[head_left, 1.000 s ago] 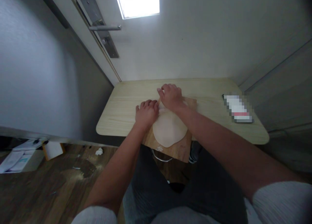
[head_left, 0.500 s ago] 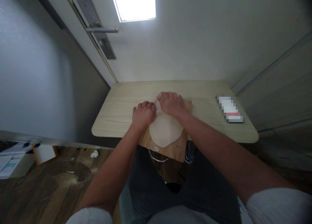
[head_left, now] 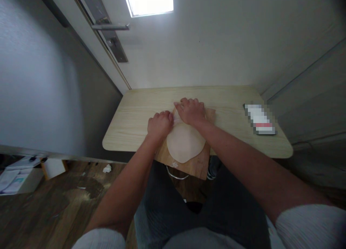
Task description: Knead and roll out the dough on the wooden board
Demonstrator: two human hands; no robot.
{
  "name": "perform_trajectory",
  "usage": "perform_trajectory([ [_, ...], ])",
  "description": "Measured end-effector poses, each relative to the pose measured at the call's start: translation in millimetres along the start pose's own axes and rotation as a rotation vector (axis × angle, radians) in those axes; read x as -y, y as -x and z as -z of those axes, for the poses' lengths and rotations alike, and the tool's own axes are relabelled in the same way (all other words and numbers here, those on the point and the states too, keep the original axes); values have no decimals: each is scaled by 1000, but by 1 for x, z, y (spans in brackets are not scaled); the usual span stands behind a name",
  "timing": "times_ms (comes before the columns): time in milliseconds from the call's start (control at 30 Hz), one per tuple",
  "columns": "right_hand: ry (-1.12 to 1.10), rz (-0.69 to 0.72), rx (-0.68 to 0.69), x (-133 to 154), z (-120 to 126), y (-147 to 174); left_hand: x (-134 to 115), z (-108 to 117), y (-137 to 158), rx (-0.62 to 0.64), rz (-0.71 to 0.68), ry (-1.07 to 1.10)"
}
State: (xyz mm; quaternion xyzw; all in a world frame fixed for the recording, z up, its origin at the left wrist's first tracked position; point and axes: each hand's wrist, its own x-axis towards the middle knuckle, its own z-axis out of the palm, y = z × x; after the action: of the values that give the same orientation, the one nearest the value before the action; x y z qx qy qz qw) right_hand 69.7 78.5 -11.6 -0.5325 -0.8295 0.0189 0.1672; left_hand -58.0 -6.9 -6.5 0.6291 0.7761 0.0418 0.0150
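A thin, pale, rounded sheet of dough [head_left: 186, 144] lies on a wooden board [head_left: 198, 167]. The board sits at an angle and its near end overhangs the table's front edge. My left hand [head_left: 160, 123] is closed at the upper left edge of the dough, with its fingers curled and the thumb side against the sheet. Over the dough's far edge my right hand [head_left: 191, 111] is bent, its fingers curled down and its thumb toward the left hand. Between the two hands the dough looks puckered. Both sets of fingertips are partly hidden.
The light wooden table [head_left: 129, 122] stands against a white door with a metal handle [head_left: 112, 26]. A phone-like object [head_left: 261, 119], blurred out, lies at the table's right. Crumpled paper [head_left: 107, 168] is on the floor at left, near a box of papers [head_left: 20, 180].
My right hand has shifted slightly away from me, and its fingers look more bent. The left hand's fingers are more tightly curled. The whole view has shifted a little.
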Motion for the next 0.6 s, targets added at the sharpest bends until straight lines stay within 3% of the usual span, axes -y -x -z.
perform_trajectory([
  [300,-9,-34,-30,2,-8,-12,6,-3,-13,74,55,39],
  [600,-26,-83,-11,3,-17,-29,9,-4,-23,35,86,33],
])
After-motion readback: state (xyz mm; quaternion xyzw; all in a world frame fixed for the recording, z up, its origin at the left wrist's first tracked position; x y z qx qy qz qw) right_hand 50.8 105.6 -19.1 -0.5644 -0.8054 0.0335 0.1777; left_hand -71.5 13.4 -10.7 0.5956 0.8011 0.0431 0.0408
